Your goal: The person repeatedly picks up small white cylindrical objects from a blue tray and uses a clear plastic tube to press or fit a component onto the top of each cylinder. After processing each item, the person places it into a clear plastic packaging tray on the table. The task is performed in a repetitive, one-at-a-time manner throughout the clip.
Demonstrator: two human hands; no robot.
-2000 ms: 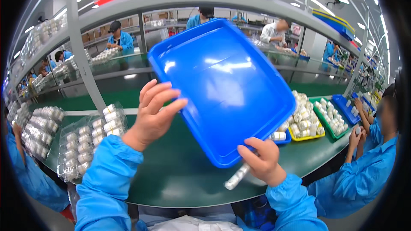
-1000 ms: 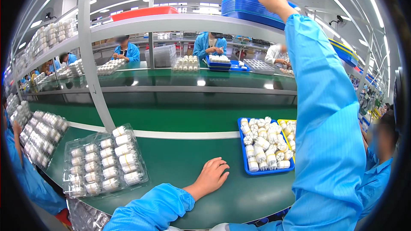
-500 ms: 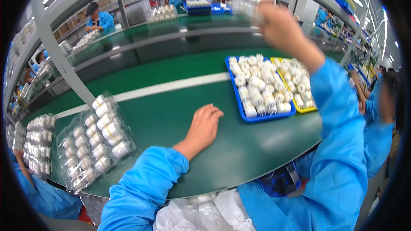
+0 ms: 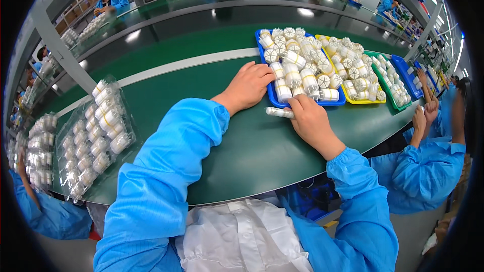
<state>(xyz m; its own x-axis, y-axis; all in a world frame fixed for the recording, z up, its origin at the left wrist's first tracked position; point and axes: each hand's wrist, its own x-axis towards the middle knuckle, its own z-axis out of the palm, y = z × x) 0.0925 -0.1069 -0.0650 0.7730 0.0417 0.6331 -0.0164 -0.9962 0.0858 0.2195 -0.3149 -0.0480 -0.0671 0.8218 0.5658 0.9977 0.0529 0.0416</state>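
Note:
A blue tray (image 4: 334, 103) heaped with white cylinders (image 4: 293, 76), many with a yellow band and some with a spoked end, stands ahead to the right. My left hand (image 4: 247, 86) rests palm down at its left edge, fingers loosely bent, their tips at the rim beside a white cylinder; nothing shows in its grasp. At the tray's front edge my right hand (image 4: 313, 123) is closed on a slim white stick-like piece (image 4: 279, 113), which juts out leftward past the thumb. The fingers hide its other end.
Right of the blue tray stand a yellow tray (image 4: 365, 102) and a green tray (image 4: 403, 106) of similar pieces. Clear plastic blister packs (image 4: 96, 138) of white cylinders lie at left. A grey post (image 4: 65, 45) rises there. A co-worker's hands (image 4: 422, 118) are at far right.
My right hand has come down from high at the right to the front of the blue tray. The left hand has moved forward and right to the tray's edge. The view has shifted.

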